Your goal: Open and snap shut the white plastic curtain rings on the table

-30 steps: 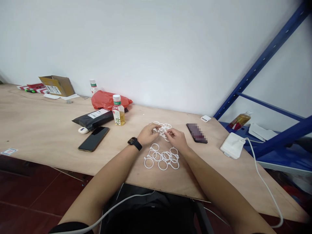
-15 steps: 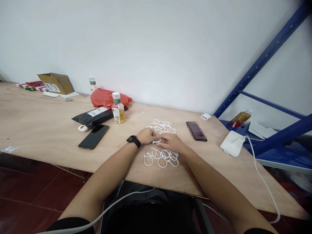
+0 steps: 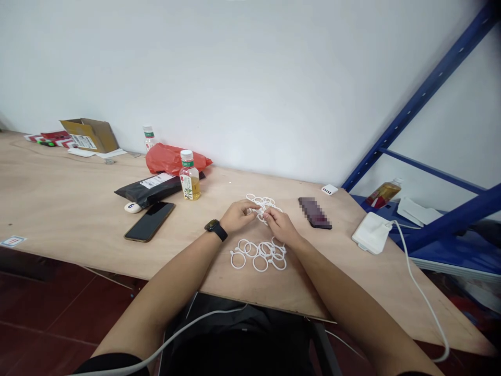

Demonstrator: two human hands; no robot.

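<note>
Here, fingertips nearly meeting, the bare left hand [image 3: 240, 215] and bare right hand [image 3: 281, 225] hold curled fingers over a far pile of thin, white, plastic-looking rings [image 3: 267, 200], partly hidden, showing just beyond those fingers! Pinching one? Can't tell. A near cluster of matching white rings [image 3: 260, 254] lies wearer-side of the fingers, on the pale wooden table [image 3: 97, 209].

Smooth plastic rings [image 3: 260, 254], matt wooden table [image 3: 86, 209], glossy black phone screen [image 3: 150, 221]
</note>
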